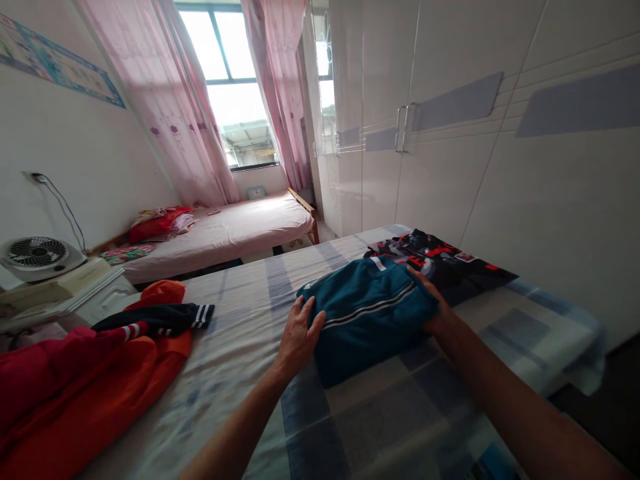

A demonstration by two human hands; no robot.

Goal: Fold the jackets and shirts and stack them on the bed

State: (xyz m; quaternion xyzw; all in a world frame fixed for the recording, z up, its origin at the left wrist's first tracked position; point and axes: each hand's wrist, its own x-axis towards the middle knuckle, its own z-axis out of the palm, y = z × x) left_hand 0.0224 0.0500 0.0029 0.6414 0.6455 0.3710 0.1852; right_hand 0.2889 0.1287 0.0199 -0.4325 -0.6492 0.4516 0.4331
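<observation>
Folded teal garment [367,317] between left hand [299,331] and right hand [439,319], against both.

On the bed, an open lane of checked sheet [235,373] ran between the red and orange clothes [110,387] at left and the folded teal garment [370,307]. The left hand [300,335] and right hand [441,319] took up its sides. Beyond it, a dark printed garment [453,270] and white wardrobe [555,220] obstructed the right.
</observation>
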